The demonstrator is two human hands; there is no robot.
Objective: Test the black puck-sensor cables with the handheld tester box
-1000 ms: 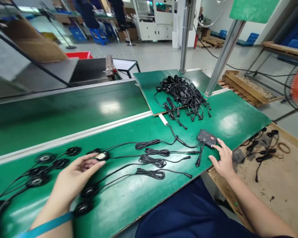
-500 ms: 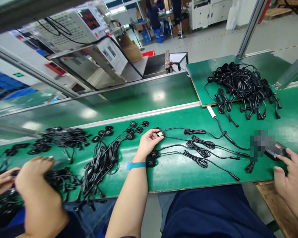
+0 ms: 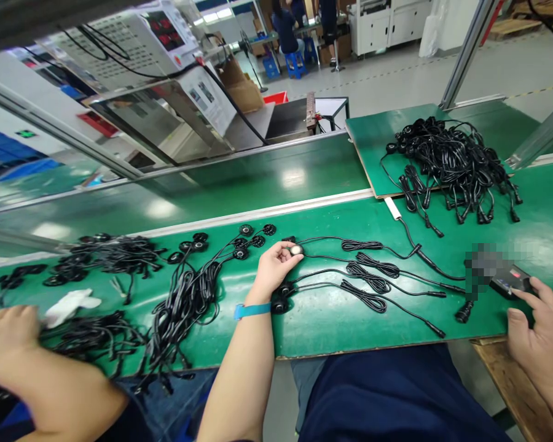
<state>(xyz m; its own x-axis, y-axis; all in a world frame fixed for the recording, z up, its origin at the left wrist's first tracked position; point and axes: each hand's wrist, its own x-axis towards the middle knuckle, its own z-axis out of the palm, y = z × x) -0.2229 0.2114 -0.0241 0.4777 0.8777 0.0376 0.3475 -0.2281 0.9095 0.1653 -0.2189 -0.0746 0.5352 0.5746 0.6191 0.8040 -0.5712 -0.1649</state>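
My left hand (image 3: 278,263), with a blue wristband, pinches a small round lamp head (image 3: 296,250) whose pale face looks bright. A thin black cable runs from it to the right. Another black lamp head (image 3: 280,302) lies just below that hand, and coiled cables (image 3: 366,276) stretch across the green table. On the right, my right hand (image 3: 541,325) is around the near end of a black box (image 3: 507,277) with a red part on top. Its index fingertip touches the box's front side. Part of the box is blurred out. A loose black connector (image 3: 463,311) lies beside it.
Bundles of black cables (image 3: 188,307) lie to the left, near a white glove (image 3: 71,307) and a co-worker's arm (image 3: 50,374). A tangled cable pile (image 3: 447,159) sits on a raised green board (image 3: 371,141). A metal frame post (image 3: 470,52) stands behind.
The lamp head's face has gone from yellowish and partly seen to round and whiter. My hands have hardly moved. The co-worker's arm has shifted left, uncovering the white glove.
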